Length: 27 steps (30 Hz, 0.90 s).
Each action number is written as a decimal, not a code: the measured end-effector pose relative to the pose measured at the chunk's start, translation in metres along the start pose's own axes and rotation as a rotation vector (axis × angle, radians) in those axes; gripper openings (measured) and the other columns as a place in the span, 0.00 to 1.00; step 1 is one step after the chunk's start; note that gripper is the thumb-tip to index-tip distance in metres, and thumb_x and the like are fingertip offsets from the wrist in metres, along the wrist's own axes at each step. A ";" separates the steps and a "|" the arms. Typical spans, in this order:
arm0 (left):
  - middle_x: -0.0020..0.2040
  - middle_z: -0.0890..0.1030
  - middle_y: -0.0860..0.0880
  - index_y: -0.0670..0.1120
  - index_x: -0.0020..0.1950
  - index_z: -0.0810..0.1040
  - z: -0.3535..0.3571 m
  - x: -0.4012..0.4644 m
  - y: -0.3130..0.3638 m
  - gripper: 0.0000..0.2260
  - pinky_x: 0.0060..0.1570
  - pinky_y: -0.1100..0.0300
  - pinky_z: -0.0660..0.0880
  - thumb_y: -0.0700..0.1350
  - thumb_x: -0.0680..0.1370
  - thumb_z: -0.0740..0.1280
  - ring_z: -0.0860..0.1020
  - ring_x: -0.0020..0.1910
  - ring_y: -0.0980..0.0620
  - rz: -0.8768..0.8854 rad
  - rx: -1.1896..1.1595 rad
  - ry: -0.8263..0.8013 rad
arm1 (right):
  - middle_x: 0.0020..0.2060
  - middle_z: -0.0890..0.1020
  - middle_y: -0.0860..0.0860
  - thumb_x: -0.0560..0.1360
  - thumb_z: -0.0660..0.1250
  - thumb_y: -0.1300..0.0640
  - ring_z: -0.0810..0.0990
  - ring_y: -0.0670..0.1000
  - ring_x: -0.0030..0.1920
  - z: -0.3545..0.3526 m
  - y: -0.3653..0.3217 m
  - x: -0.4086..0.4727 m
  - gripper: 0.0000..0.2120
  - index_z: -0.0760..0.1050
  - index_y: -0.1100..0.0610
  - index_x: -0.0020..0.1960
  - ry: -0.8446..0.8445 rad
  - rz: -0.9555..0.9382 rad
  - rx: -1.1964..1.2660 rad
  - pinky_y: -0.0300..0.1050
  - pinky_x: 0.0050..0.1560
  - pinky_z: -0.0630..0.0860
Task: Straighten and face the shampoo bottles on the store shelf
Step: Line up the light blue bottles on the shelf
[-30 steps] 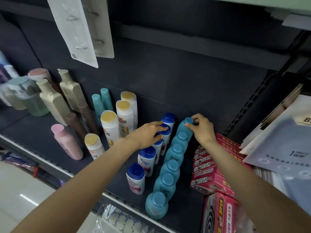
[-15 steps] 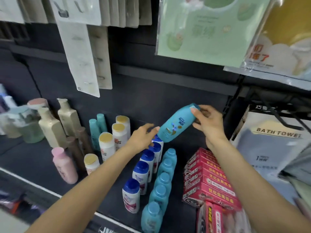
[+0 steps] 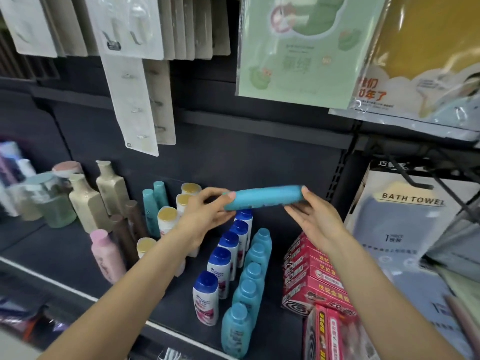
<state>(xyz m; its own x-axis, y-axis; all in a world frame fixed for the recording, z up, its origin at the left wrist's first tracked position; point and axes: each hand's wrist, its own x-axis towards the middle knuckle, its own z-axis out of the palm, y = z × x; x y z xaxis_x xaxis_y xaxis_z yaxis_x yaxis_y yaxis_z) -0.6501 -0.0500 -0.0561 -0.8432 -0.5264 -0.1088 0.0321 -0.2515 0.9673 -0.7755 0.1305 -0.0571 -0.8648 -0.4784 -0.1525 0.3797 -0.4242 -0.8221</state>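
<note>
I hold a turquoise shampoo bottle (image 3: 262,197) level in the air above the shelf, lying sideways. My left hand (image 3: 205,216) grips its left end and my right hand (image 3: 311,216) grips its right end. Below it a row of turquoise bottles (image 3: 250,281) runs front to back, upright. To their left stands a row of white bottles with blue caps (image 3: 220,268). Further left are white bottles with gold caps (image 3: 167,219), partly hidden by my left forearm.
Red boxes (image 3: 309,276) are stacked right of the turquoise row. Beige (image 3: 88,201), brown (image 3: 124,235), teal (image 3: 150,209) and pink (image 3: 106,253) bottles stand at the left. Bath towel packs (image 3: 405,224) fill the right. Hanging packets (image 3: 137,105) dangle above the dark shelf (image 3: 52,258).
My right hand lifted the rear turquoise bottle out of its row. My left hand left the blue-capped bottles and took its other end. The bottle went from tilted to level.
</note>
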 end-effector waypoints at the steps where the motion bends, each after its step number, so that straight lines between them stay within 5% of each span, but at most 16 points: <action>1: 0.50 0.81 0.44 0.47 0.51 0.79 -0.001 -0.003 0.001 0.07 0.47 0.63 0.80 0.41 0.74 0.71 0.82 0.47 0.48 0.109 0.083 0.026 | 0.54 0.80 0.60 0.79 0.63 0.59 0.80 0.55 0.56 -0.001 0.002 -0.001 0.11 0.75 0.63 0.58 0.007 0.030 -0.012 0.49 0.57 0.76; 7: 0.57 0.75 0.51 0.52 0.60 0.77 -0.011 -0.015 0.004 0.22 0.51 0.68 0.76 0.36 0.70 0.74 0.77 0.54 0.58 0.565 0.538 -0.102 | 0.50 0.80 0.60 0.78 0.62 0.65 0.80 0.54 0.51 -0.002 0.018 0.000 0.06 0.75 0.66 0.52 0.053 0.085 -0.036 0.48 0.57 0.74; 14: 0.61 0.71 0.50 0.46 0.63 0.76 -0.018 -0.019 0.008 0.23 0.55 0.73 0.71 0.31 0.70 0.72 0.70 0.61 0.61 0.864 0.856 -0.130 | 0.53 0.82 0.58 0.77 0.63 0.66 0.81 0.52 0.52 -0.003 0.019 0.001 0.11 0.76 0.64 0.59 -0.009 0.070 0.007 0.42 0.50 0.80; 20: 0.59 0.77 0.51 0.50 0.63 0.76 -0.021 -0.016 0.006 0.24 0.50 0.66 0.77 0.35 0.69 0.74 0.78 0.55 0.57 0.550 0.521 -0.067 | 0.46 0.85 0.55 0.76 0.66 0.61 0.83 0.52 0.49 -0.001 0.017 -0.003 0.04 0.78 0.59 0.50 0.040 0.057 -0.012 0.46 0.52 0.80; 27: 0.51 0.81 0.46 0.47 0.54 0.79 -0.017 -0.006 -0.005 0.08 0.42 0.66 0.79 0.41 0.75 0.69 0.82 0.45 0.53 0.066 0.031 0.030 | 0.55 0.82 0.55 0.77 0.62 0.64 0.81 0.50 0.57 -0.004 0.017 -0.002 0.13 0.76 0.62 0.60 -0.150 -0.042 0.089 0.41 0.58 0.77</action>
<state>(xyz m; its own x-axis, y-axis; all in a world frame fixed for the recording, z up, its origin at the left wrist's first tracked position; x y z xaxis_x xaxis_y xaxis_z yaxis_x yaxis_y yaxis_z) -0.6367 -0.0593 -0.0642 -0.8232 -0.5656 -0.0506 0.0702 -0.1898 0.9793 -0.7683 0.1274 -0.0734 -0.8242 -0.5655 -0.0300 0.3776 -0.5093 -0.7734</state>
